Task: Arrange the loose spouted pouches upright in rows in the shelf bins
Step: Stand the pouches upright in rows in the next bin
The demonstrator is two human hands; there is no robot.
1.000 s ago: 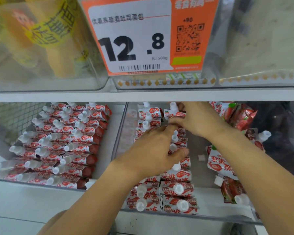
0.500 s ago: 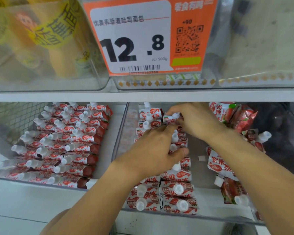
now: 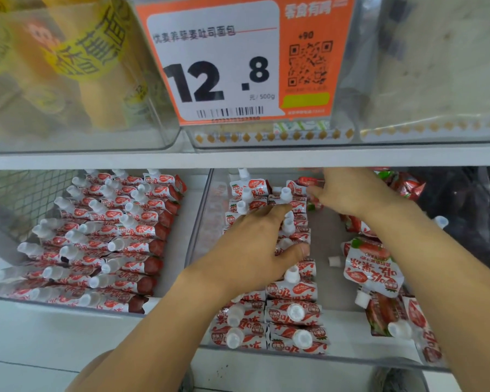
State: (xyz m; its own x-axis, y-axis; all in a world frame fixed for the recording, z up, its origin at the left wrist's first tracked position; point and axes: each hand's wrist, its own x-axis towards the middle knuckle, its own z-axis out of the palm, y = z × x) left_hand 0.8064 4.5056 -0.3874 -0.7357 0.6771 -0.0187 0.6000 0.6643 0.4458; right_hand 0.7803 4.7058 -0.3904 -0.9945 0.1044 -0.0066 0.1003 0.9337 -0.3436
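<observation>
Pouch rows (image 3: 292, 312) in mid bin (image 3: 201, 222), loose pouches (image 3: 374, 270) right of them, full bin (image 3: 102, 236) left.

A shop: an orange price tag (image 3: 238, 62) hangs above clear shelf bins (image 3: 198, 222) stocked with pouches (image 3: 293, 314)

right hand (image 3: 351, 193): drawn back from red-and-white spouted pouch (image 3: 290, 197) | fingers now spread | pouch stands at row's back

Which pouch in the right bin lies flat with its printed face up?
The large loose pouch right of the bare gap. Its whole front shows and its spout points toward the viewer, while the upright rows show only caps and top edges.
</observation>
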